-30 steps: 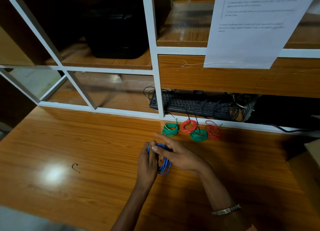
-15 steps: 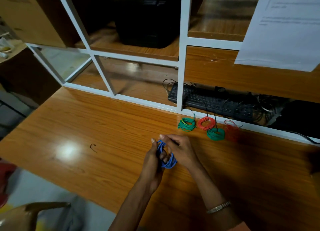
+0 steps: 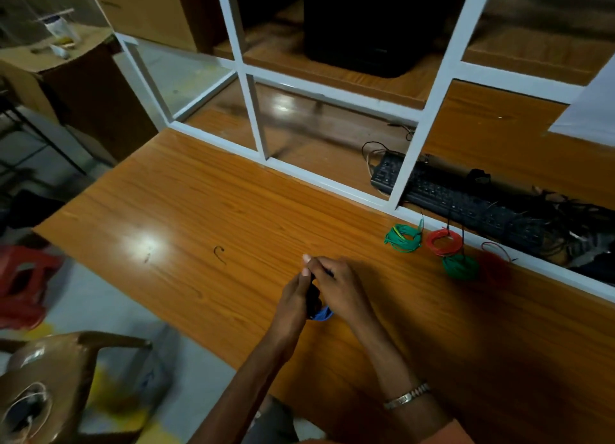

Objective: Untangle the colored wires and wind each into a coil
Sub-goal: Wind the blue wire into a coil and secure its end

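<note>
Head cam: looking down at both hands pressed close together over the wooden desk (image 3: 206,210)
Grip: left hand (image 3: 293,300) and right hand (image 3: 342,290) both have fingers curled round the blue wire coil (image 3: 321,314), fingertips meeting at the top
Blue coil: mostly hidden between the palms, only a bit of blue loop pokes out at the bottom, just above the desk
Right wrist: metal bracelet (image 3: 406,397) on it
Other coils: lined up near the white frame (image 3: 332,177) at the back of the desk, well apart from the hands, a green coil (image 3: 403,238), an orange-red coil (image 3: 444,242), another green coil (image 3: 460,266) and a dark red coil (image 3: 496,267) in shadow, kinda hard to see
Stray bit: small dark hooked scrap of wire (image 3: 219,254) lying alone, left of the hands
Behind the frame: black keyboard (image 3: 466,200) with a cable mess
Floor side: brown plastic chair (image 3: 56,377) lower left
</note>
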